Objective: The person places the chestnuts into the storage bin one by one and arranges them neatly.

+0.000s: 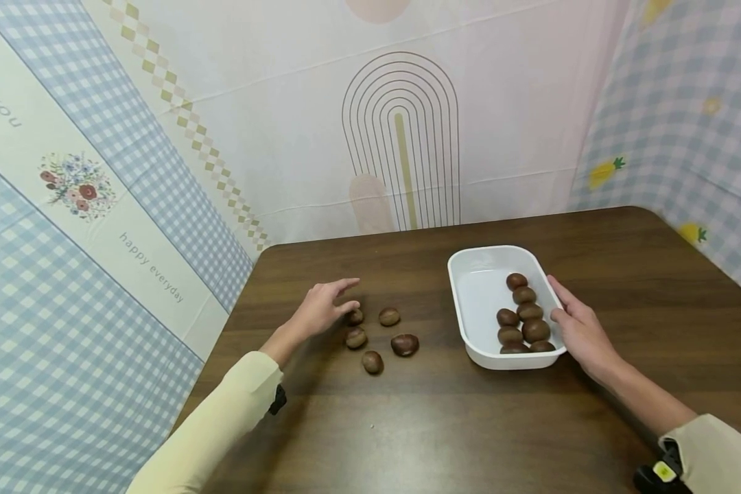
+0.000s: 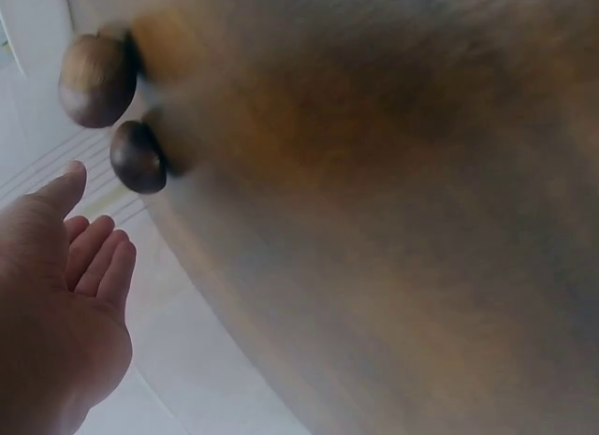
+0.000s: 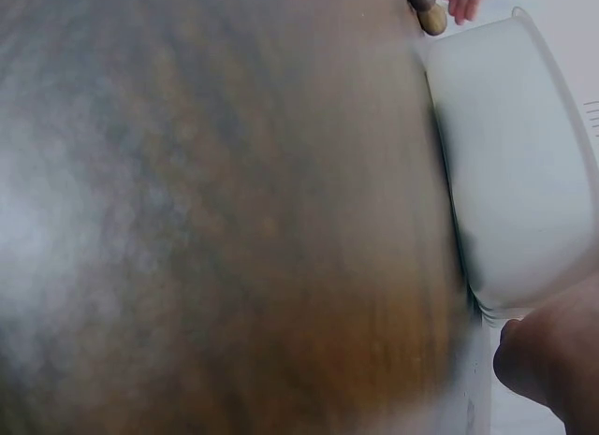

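My left hand (image 1: 318, 310) hovers low over the table, thumb and fingers apart, its thumb overlapping a chestnut (image 1: 355, 318) in the head view. Close by lie several more brown chestnuts, among them a dark, glossy one (image 1: 405, 344) and a lighter one (image 1: 390, 316). The left wrist view shows nothing between the thumb and fingers, with two chestnuts (image 2: 97, 81) just past the thumb tip. At the right, my right hand (image 1: 583, 337) grips the side rim of a white rectangular tray (image 1: 484, 305). Several chestnuts (image 1: 536, 331) are gathered along the tray's right side and near end.
Everything rests on a dark brown wooden table (image 1: 395, 432) with rounded far corners. A printed cloth (image 1: 272, 137) hangs right behind its far edge, and blue checked cloth (image 1: 49, 329) runs along the left. Each wrist wears a black strap (image 1: 278, 399).
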Motion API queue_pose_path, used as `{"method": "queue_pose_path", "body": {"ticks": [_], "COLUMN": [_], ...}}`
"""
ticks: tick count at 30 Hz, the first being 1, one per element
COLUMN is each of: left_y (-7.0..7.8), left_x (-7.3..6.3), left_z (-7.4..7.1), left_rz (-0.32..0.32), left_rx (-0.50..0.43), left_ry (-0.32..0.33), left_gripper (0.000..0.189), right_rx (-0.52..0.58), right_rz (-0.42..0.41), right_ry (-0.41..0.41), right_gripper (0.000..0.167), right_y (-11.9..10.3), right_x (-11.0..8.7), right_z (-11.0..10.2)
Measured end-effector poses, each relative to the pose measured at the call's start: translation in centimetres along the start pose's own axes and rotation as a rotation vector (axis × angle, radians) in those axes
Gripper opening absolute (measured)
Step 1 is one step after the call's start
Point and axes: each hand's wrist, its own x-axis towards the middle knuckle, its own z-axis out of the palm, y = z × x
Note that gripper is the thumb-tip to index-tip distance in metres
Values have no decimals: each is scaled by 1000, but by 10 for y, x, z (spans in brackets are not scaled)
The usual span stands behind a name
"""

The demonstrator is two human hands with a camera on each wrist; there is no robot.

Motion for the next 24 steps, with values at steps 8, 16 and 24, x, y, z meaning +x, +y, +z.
{"method": "queue_pose_path", "body": {"ticks": [8, 16, 24], "left_y": [0, -1, -3], "left_x": [-12, -18, -20], "left_z": [8, 11, 14], "left_rz": [-32, -34, -22], "left_rx": [-11, -24, -21], "left_ry": [-17, -32, -18], "left_gripper": [55, 48, 41], "right_rx": [8, 6, 4], "right_rz": [-1, 7, 4], "right_ry": [-5, -1, 1], "right_gripper": [63, 63, 63], "right_y": [0, 0, 1], "right_x": [0, 0, 0], "right_z": [0, 0, 0]}}
